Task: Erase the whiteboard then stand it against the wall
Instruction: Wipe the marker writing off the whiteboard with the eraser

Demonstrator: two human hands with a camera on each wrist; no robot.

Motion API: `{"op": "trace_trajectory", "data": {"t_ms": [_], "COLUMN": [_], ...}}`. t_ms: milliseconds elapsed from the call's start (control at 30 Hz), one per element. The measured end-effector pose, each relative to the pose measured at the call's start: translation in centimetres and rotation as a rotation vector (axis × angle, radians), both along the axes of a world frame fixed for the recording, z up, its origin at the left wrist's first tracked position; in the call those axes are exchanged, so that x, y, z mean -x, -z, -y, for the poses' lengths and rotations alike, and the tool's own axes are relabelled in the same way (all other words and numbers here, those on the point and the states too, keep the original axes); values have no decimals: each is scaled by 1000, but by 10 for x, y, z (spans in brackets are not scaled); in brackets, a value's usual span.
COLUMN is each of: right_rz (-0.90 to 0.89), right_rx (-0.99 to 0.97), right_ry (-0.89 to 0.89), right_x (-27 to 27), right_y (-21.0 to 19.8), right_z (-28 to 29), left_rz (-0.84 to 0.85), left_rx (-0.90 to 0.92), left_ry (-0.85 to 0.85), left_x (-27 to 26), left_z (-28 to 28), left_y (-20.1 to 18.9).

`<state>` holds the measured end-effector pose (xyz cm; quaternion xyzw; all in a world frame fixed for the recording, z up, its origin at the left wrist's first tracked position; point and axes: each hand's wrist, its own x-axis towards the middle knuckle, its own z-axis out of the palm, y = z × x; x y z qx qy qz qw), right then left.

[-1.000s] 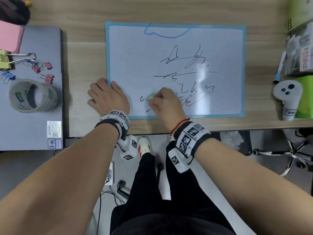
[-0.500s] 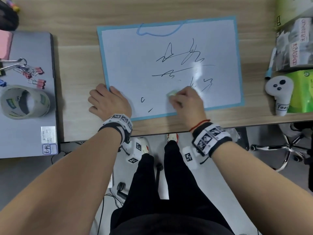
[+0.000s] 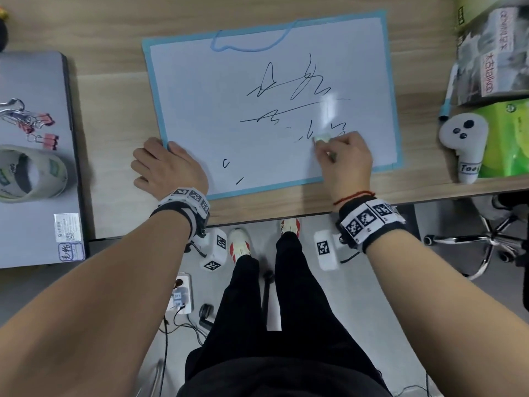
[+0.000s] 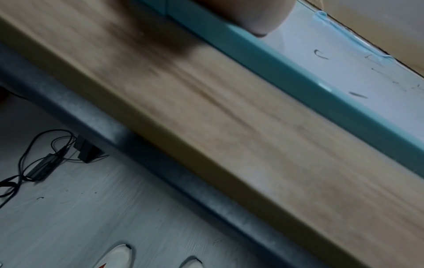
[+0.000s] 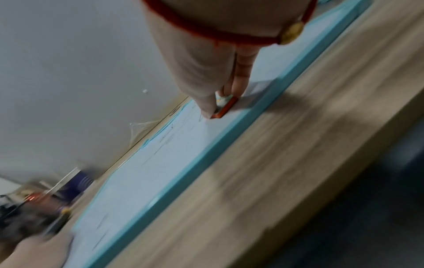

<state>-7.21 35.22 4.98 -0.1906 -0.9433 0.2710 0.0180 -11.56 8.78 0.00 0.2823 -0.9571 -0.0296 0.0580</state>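
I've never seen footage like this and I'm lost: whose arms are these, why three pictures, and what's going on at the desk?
There is no machine: a person wears one camera on the head and one on each wrist. The head view looks down at a wooden desk where a blue-framed whiteboard lies flat with black scribbles partly wiped. The left hand rests flat on the board's near-left corner, steadying it. The right hand pinches a small eraser against the board. The right wrist view shows that eraser from behind the fingers; the left wrist view mostly shows the desk edge and the floor. A tape roll and binder clips sit to the left.
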Motion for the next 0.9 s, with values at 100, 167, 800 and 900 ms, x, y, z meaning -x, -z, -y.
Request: {"op": "trace_trajectory", "data": {"t_ms": [100,167,800,900], "right_rz": [-16,22,32,-6], "right_rx": [28,89,-43,-43], "right_ry": [-96,-270,108,51], "right_x": [-3,-9,34,34], "right_y": [1,1,0,3], "right_z": [28,55,-50,-23], "left_rz": [-7,-8,29,25], "left_rx": [2,1,-7,-9], "left_ry": [1,0,7,2], "left_x": [0,0,0,0], "left_z": [0,0,0,0], "left_y": [0,-1,-1,-2]}}
